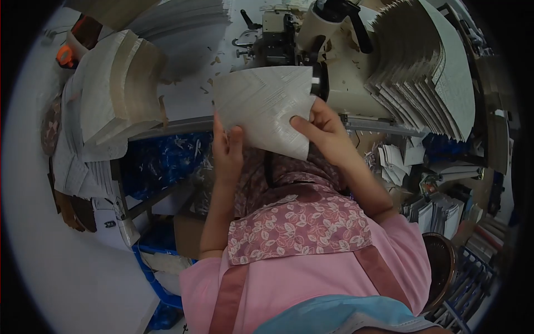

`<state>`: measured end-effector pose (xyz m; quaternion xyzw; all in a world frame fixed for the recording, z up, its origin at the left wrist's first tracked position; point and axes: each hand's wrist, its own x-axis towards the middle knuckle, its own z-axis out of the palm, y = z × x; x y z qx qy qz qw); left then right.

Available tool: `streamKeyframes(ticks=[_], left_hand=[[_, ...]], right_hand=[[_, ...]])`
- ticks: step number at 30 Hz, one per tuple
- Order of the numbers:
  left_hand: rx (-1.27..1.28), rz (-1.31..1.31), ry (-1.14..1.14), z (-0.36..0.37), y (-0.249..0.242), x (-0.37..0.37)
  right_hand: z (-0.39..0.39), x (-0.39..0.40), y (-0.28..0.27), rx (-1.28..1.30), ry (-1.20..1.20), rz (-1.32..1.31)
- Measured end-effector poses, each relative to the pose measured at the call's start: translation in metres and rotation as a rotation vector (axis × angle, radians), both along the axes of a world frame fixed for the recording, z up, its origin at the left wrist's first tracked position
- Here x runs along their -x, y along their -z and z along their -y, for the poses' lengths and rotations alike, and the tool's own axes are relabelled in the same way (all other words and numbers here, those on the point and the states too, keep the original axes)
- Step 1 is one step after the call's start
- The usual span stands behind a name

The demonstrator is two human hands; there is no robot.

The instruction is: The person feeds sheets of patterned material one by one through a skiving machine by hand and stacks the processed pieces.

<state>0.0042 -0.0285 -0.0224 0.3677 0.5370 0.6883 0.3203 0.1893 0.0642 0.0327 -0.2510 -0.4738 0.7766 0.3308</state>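
Observation:
A pale grey sheet with embossed diagonal lines (261, 106) is held up between my two hands over the near edge of the worktable. My left hand (227, 146) grips its lower left side, thumb on the front face and fingers partly hidden behind. On the right edge, my right hand (325, 132) pinches it with the thumb pressed on the front. Just beyond the sheet stands a bench machine (275, 42) with black metal parts and a light-coloured body. The sheet covers part of it.
A tall stack of similar curved sheets (108, 89) stands on the left, and another fanned stack (411, 72) on the right. Small scraps (208, 83) lie on the tabletop. Blue plastic (161, 164) hangs below the table edge. A shelf of papers (436, 214) is at the lower right.

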Motion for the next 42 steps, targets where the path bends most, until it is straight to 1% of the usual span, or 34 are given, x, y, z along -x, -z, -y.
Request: streamKeyframes(ticks=[2, 4, 6, 7, 9, 10, 12, 14, 16, 18, 22, 25, 27, 31, 37, 42], left_hand=[[0.121, 0.152, 0.132, 0.001, 0.018, 0.004], [0.135, 0.014, 0.013, -0.003, 0.005, -0.003], [0.305, -0.049, 0.013, -0.006, -0.013, -0.005], [0.389, -0.083, 0.012, -0.007, -0.018, -0.004], [0.311, -0.129, 0.012, -0.012, -0.015, -0.003], [0.271, -0.150, 0.013, -0.015, -0.013, -0.003], [0.211, -0.389, 0.009, -0.022, -0.003, 0.004], [0.261, -0.459, 0.005, -0.021, 0.000, 0.005], [0.423, -0.358, 0.004, -0.022, -0.017, 0.000], [0.433, -0.313, -0.002, -0.024, -0.019, -0.001], [0.338, -0.235, 0.000, -0.028, -0.015, -0.001], [0.315, -0.252, 0.002, -0.029, -0.013, -0.001], [0.313, -0.260, 0.007, -0.031, -0.013, -0.001], [0.287, -0.241, 0.009, -0.032, -0.007, -0.001], [0.317, -0.242, 0.012, -0.032, -0.010, -0.001], [0.286, -0.261, 0.030, -0.036, -0.012, -0.004]], right_hand=[[0.010, 0.009, 0.021, -0.212, 0.154, 0.249], [0.009, 0.009, 0.041, -0.369, 0.262, 0.493], [0.013, 0.018, 0.046, -0.383, 0.447, 0.510], [0.013, 0.021, 0.051, -0.361, 0.477, 0.482], [0.007, 0.024, 0.061, -0.320, 0.538, 0.429], [0.004, 0.022, 0.061, -0.299, 0.508, 0.449], [-0.002, 0.017, 0.056, -0.261, 0.447, 0.489], [-0.009, 0.014, 0.063, -0.262, 0.415, 0.455], [-0.012, 0.014, 0.067, -0.260, 0.418, 0.421], [-0.013, 0.017, 0.067, -0.256, 0.453, 0.388], [-0.014, 0.013, 0.071, -0.247, 0.414, 0.382], [-0.014, 0.013, 0.072, -0.262, 0.423, 0.410], [-0.014, 0.012, 0.069, -0.261, 0.422, 0.448], [-0.014, 0.011, 0.072, -0.235, 0.438, 0.403], [-0.013, 0.011, 0.074, -0.248, 0.451, 0.399], [-0.013, 0.011, 0.067, -0.190, 0.481, 0.383]])
